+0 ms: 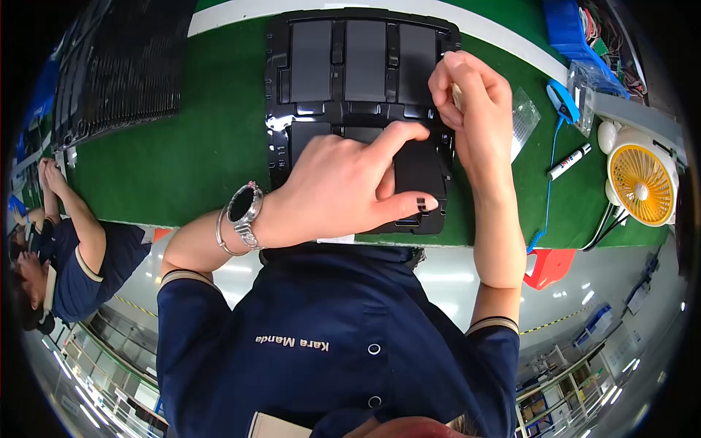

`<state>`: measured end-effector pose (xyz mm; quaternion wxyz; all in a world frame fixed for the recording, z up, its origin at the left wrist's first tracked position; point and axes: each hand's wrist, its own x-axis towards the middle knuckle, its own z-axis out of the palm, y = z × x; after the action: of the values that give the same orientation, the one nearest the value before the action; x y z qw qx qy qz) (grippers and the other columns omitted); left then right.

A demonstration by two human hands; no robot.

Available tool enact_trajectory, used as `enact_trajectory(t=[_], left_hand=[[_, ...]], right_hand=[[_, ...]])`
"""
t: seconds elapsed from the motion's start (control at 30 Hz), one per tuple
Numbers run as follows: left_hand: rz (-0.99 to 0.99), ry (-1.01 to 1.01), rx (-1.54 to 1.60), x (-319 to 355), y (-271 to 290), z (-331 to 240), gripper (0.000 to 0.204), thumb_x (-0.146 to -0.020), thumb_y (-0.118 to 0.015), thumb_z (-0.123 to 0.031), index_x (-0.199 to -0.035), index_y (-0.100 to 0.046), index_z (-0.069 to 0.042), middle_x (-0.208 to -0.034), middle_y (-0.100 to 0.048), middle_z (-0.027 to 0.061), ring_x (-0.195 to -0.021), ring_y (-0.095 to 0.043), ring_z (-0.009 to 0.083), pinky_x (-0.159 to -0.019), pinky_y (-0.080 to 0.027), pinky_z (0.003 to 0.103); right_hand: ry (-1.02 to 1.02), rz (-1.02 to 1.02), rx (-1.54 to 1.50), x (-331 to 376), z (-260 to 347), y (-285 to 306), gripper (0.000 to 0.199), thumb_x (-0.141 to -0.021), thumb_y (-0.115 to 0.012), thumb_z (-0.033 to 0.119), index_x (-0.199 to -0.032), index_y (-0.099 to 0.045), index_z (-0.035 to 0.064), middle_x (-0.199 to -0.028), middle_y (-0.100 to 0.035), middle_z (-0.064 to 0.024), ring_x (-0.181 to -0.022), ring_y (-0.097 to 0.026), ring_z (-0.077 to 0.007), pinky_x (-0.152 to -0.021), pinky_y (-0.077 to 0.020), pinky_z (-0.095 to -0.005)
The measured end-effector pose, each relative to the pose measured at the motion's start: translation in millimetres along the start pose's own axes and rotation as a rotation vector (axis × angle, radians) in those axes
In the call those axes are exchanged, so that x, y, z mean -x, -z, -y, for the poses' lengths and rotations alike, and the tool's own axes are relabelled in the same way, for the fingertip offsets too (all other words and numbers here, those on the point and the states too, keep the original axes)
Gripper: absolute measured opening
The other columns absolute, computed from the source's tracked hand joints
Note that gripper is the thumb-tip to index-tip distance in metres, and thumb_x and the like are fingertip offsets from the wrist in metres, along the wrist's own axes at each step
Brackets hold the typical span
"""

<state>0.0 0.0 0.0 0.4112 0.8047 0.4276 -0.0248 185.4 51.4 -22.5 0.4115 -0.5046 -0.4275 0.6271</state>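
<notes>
The black tray point(343, 109) lies flat on the green mat point(204, 153), its long axis running away from the person. The left hand point(343, 186) rests spread on a dark slab point(420, 171) in the tray's near row, thumb along its near edge. The right hand point(471, 109) pinches a small pale piece point(457, 95) at the tray's right edge.

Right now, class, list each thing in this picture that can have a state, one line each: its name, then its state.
black moulded tray: flat on the green mat, pockets filled with dark flat panels
left hand: pressed flat on the tray's near row
right hand: fingers pinched on a small pale piece over the tray's right edge
marker pen: capped, lying on the mat
yellow fan: blades not discernible
</notes>
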Motion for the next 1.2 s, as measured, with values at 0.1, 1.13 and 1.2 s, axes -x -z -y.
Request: enact_trajectory(t=[0.1, 1.13, 1.2], left_hand=[[0.122, 0.025, 0.598, 4.1, -1.2, 0.2, 0.076, -0.093, -0.059, -0.019, -0.152, -0.011, -0.015, -0.093, -0.069, 0.0130, -0.071, -0.070, 0.0161, -0.056, -0.048, 0.021], [-0.381, -0.052, 1.144, 12.4, 5.6, 34.1, 0.018, -0.088, -0.060, -0.004, -0.104, -0.061, 0.003, -0.082, -0.063, 0.0059, -0.076, -0.058, 0.0097, -0.070, -0.050, 0.025], [-0.413, -0.092, 1.072, 12.7, 5.4, 33.4, 0.017, -0.089, -0.060, -0.003, -0.104, -0.061, 0.004, -0.083, -0.064, 0.0052, -0.077, -0.059, 0.0090, -0.071, -0.050, 0.025]], right_hand=[[0.138, -0.035, 0.096, 6.8, 9.4, 1.3, 0.029, -0.096, -0.047, 0.019, -0.072, -0.051, 0.0027, -0.064, -0.048, -0.0038, -0.047, -0.031, -0.0051, -0.042, -0.0204, -0.0215], [0.227, 0.221, 0.445, 30.4, 4.5, -23.7, 0.014, -0.086, -0.063, 0.010, -0.078, -0.064, -0.0004, -0.062, -0.054, -0.0040, -0.053, -0.045, -0.0115, -0.049, -0.0345, -0.0267], [0.226, 0.218, 0.463, 31.0, 4.9, -23.5, 0.014, -0.086, -0.063, 0.010, -0.078, -0.064, -0.0003, -0.062, -0.054, -0.0039, -0.053, -0.045, -0.0115, -0.049, -0.0343, -0.0267]])
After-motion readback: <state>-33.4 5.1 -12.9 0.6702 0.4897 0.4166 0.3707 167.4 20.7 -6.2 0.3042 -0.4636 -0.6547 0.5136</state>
